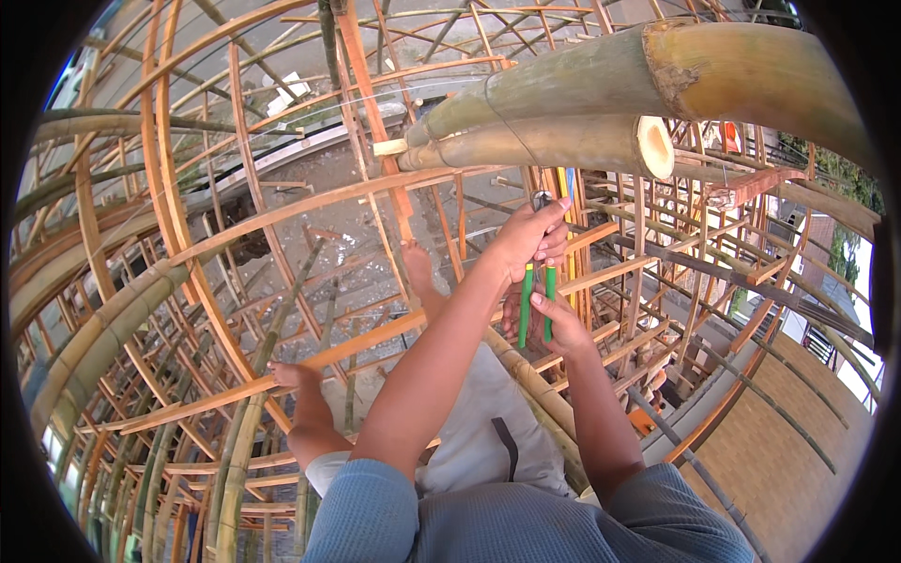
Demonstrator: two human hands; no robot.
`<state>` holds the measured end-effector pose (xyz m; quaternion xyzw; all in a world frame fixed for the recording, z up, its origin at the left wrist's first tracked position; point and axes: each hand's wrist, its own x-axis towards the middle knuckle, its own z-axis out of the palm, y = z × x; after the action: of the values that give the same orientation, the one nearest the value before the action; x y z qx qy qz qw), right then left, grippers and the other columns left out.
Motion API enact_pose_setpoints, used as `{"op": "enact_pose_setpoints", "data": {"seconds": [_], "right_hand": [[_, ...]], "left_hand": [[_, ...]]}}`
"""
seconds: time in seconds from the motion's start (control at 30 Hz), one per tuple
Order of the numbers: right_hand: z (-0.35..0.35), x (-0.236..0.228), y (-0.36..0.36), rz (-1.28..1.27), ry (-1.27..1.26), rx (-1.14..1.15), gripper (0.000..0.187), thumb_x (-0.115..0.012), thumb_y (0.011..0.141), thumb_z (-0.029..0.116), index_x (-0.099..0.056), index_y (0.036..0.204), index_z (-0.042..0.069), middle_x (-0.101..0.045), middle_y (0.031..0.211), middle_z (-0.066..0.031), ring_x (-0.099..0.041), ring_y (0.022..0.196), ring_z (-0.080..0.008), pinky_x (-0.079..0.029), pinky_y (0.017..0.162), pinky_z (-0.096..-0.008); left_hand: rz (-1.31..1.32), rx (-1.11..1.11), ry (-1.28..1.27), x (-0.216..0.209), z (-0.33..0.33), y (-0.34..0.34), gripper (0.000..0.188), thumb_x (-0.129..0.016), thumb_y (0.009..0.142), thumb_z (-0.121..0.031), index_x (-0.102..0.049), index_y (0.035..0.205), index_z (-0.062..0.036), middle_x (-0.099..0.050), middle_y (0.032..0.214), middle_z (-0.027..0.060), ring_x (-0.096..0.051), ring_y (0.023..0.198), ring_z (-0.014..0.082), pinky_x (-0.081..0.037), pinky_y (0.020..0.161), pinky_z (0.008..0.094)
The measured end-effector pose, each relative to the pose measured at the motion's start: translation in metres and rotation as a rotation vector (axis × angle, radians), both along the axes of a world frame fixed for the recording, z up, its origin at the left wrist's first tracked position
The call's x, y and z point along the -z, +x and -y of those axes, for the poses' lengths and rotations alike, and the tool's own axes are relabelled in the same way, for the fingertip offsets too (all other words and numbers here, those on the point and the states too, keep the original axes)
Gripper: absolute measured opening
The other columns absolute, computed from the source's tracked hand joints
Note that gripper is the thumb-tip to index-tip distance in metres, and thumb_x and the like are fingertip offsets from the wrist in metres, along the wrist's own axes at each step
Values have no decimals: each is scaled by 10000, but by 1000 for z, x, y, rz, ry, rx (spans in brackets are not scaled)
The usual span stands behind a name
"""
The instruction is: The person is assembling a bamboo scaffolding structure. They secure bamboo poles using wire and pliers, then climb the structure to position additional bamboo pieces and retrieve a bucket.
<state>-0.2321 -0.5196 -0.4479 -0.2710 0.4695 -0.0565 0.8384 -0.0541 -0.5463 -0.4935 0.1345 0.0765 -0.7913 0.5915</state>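
Between my hands is a pair of pliers (525, 314) with green handles and a small metal head pointing away from me. My left hand (527, 236) is closed around its upper part, just below the head. Lower down, my right hand (561, 326) is closed about the green handles, its thumb lying against one of them. Just beyond my hands, a thick bamboo pole (582, 84) crosses above a second pole (563, 145) with a cut, hollow end. A thin dark tie loops around both.
Below me, a lattice of wooden battens (310, 202) and bamboo poles stands over grey ground (319, 253). My bare feet rest on a narrow batten (366, 336). Curved bamboo (103, 347) runs along the left. A tan tiled surface (788, 422) lies at lower right.
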Motion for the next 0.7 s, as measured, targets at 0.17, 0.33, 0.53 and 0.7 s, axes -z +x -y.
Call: {"op": "enact_pose_setpoints", "data": {"seconds": [0.17, 0.33, 0.53, 0.7], "right_hand": [[-1, -57, 32, -860, -993, -495, 456, -782, 895, 268, -564, 1185, -8, -692, 1014, -136, -682, 880, -261, -516, 766, -440], [-2, -22, 12, -511, -654, -349, 313, -645, 905, 147, -574, 1174, 4, -638, 952, -66, -619, 841, -176, -492, 738, -365], [-4, -17, 13, -503, -629, -224, 521, -568, 874, 63, -476, 1381, -12, -639, 1138, -113, -633, 1025, -210, -506, 896, -344], [-2, -21, 11, -382, -478, -76, 594, -553, 878, 39, -369, 1442, 1, -637, 1200, -196, -659, 1096, -264, -516, 919, -355]], "left_hand": [[47, -183, 215, -21, 11, -24, 426, -609, 1050, -369, -405, 750, -145, -353, 510, -38, -336, 429, 89, -341, 466, 292], [494, -136, 272, -19, 1, -31, 398, -556, 1056, -490, -489, 960, -110, -484, 642, -6, -480, 533, 110, -466, 552, 311], [466, -188, 191, -11, -24, -33, 498, -471, 1067, -549, -531, 1153, -63, -638, 857, 63, -651, 751, 173, -554, 699, 311], [539, -155, 138, -3, -20, -26, 523, -486, 1057, -559, -554, 1182, -56, -668, 924, 81, -679, 830, 191, -560, 759, 312]]}}
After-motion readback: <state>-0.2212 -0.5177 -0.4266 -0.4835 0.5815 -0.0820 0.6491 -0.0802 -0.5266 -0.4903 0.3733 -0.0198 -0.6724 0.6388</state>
